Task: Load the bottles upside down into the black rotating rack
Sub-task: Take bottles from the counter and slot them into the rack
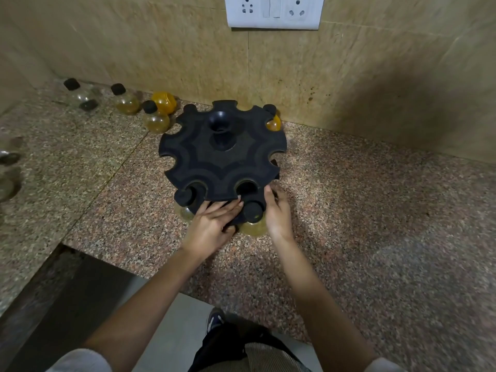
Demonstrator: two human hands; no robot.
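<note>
The black rotating rack (222, 159) stands on the granite counter near the wall, its notched top tier facing me. A bottle (253, 229) with a black cap and round yellowish body sits at the rack's front edge on the lower tier. My left hand (213, 226) grips that lower tier just left of this bottle, fingers reaching its cap. My right hand (277, 210) lies flat against the bottle's right side, fingers apart. Another capped bottle (185, 197) sits in the front-left notch. An orange bottle (273, 122) shows at the back right of the rack.
Loose bottles stand at the back left: a clear bottle (77, 92), a yellowish bottle (126, 100), another yellowish bottle (155, 118) and an orange bottle (164, 102). A socket plate (273, 12) is on the tiled wall. The counter edge (161, 277) runs just before my body.
</note>
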